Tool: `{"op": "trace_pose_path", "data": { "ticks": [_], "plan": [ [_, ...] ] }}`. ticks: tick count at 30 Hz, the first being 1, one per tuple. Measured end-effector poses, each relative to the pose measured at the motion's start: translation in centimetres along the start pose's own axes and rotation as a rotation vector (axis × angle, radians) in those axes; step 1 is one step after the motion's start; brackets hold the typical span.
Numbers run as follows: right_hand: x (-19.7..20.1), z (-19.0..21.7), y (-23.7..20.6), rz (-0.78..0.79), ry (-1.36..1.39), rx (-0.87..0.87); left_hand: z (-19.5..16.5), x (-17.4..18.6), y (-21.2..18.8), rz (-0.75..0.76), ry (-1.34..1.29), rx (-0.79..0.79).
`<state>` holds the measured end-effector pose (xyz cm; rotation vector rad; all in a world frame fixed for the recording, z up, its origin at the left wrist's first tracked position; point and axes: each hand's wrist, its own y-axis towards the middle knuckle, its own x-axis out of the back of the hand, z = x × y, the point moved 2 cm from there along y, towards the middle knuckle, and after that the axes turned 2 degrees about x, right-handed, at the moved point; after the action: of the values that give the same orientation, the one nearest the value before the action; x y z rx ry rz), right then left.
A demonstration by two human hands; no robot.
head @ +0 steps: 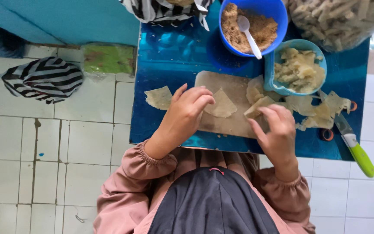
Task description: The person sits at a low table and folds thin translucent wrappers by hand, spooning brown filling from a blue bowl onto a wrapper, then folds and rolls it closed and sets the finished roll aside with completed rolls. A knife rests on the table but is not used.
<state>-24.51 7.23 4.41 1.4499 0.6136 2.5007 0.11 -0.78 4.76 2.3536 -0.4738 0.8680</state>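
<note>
A pale triangular pastry sheet (221, 105) lies on a small wooden board (232, 123) on a low blue table (169, 65). My left hand (182, 115) rests at the board's left edge, fingers curled beside the sheet and holding nothing that I can see. My right hand (275, 132) hovers over the board's right end, fingertips touching another folded pastry sheet (258, 106). One more sheet (159, 97) lies left of the board, and a pile of sheets (319, 110) lies to the right.
A blue bowl of brown crumbly filling (249, 26) with a white spoon (249, 34) stands at the back. Beside it, a light-blue container (297, 69) holds pale chunks. A green-handled knife (353, 145) lies at right. A bag of finished rolls (338, 19), striped bags (44, 78), tiled floor (44, 164).
</note>
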Motion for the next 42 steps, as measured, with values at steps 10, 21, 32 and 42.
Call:
{"op": "trace_pose_path", "data": {
  "ticks": [10, 21, 32, 42],
  "plan": [
    [0.7, -2.7, -0.7, -0.052, 0.990, -0.419, -3.7, -3.8, 0.8, -0.033, -0.387, 0.007],
    [-1.1, -4.3, -2.4, 0.135, 1.489, -0.677, -4.9, -6.7, 1.6, 0.272, -0.885, 0.315],
    [-2.9, -3.9, -3.0, 0.063, 1.435, -0.768, -3.4, -8.4, -0.3, 0.022, -0.558, 0.179],
    [-2.9, -1.7, -1.9, 0.014, 1.221, -0.618, -3.6, -7.2, -1.3, 0.071, -0.853, 0.354]
  ]
}}
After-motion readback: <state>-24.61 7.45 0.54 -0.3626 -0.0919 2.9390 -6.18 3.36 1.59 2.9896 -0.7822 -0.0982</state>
